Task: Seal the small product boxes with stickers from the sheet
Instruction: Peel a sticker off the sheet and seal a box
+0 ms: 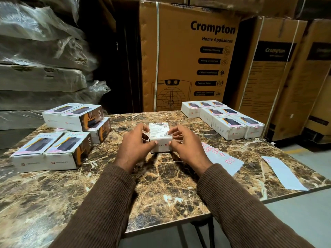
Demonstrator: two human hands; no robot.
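Observation:
A small white product box [160, 136] stands in the middle of the marble table [161, 190], barcode side up. My left hand [136, 145] grips its left side, thumb at the front edge and fingers over the side flap. My right hand [186, 145] holds the right side, fingers curled at the top corner by the barcode. Just right of my right hand lies the sticker sheet [222, 158] with several pink stickers.
Several product boxes are stacked at the left [71, 133]. More sit in rows at the back right [222, 117]. A second, nearly bare backing sheet [283, 172] lies by the table's right edge. Large Crompton cartons [188, 56] stand behind the table.

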